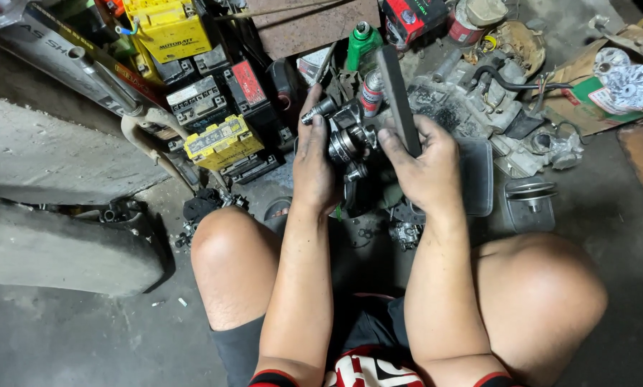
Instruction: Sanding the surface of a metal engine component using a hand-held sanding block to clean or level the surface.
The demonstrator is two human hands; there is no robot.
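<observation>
The concrete floor (pixel 63 337) is carrying everything here, and the person is squatting on it with both knees framing the view. To the left a pale curved body panel (pixel 56 244) is lying partly cut off by the frame edge. Behind it a stack of batteries (pixel 214 107), yellow and black, is crowding the upper left, their far sides hidden by one another. An engine casing (pixel 472 100), grey and grimy, is sitting to the upper right, its lower part being covered by the right hand (pixel 425 172) and by a dark shallow tray (pixel 479 179). Just beside that tray a clear plastic container (pixel 530 208) is holding a round metal piece.

The left hand (pixel 314 168) is wrapping closed around a dark metal engine part (pixel 350 143), held up between the knees in mid-frame; its exact shape is hard to make out under the oil and fingers. A short shaft end is sticking out toward the upper left. The right hand is gripping a long flat dark bar (pixel 396 97), its long axis running nearly upright, tilting slightly left at the top, lower end hidden in the palm. A green bottle (pixel 362 43) and a small red can (pixel 371 92) are standing just behind.
</observation>
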